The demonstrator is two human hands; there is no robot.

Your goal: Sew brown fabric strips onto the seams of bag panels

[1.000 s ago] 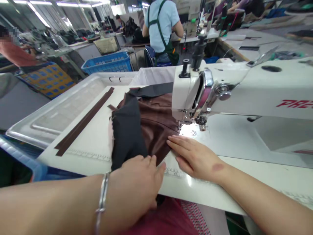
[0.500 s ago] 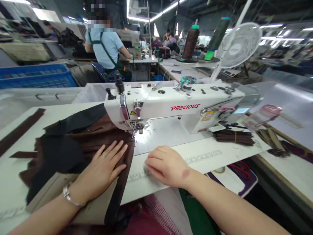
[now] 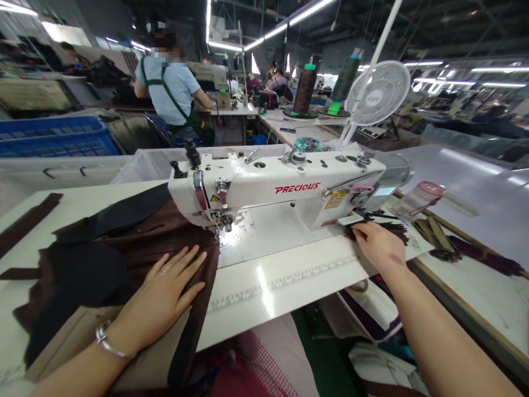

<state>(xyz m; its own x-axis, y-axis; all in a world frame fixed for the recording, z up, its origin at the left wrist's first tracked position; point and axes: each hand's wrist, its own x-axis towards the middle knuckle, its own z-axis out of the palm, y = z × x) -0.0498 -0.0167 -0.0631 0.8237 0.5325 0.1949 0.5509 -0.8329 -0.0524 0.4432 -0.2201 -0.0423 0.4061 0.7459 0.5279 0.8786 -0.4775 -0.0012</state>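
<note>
My left hand [image 3: 165,292] lies flat with fingers spread on a brown fabric piece [image 3: 165,231], whose right edge runs up to the needle area of a white sewing machine [image 3: 264,184]. Black fabric [image 3: 95,270] and a beige panel [image 3: 61,347] lie with it, under and beside my left wrist. Far to the right, my right hand [image 3: 378,245] is closed, with its curled fingers at the left end of a bundle of dark brown fabric strips [image 3: 400,231]. My palm and knuckles hide part of that bundle.
Loose brown strips [image 3: 31,226] lie on the table's left. A pink-lidded cup [image 3: 424,198] and tied olive strips [image 3: 438,240] are at the right. Behind the machine stand thread cones [image 3: 305,91] and a white fan [image 3: 378,94]. A co-worker [image 3: 169,94] sits beyond.
My right hand has moved right, from the table in front of the machine to the bundle of strips. My left hand stays flat on the brown fabric. The view has shifted slightly right.
</note>
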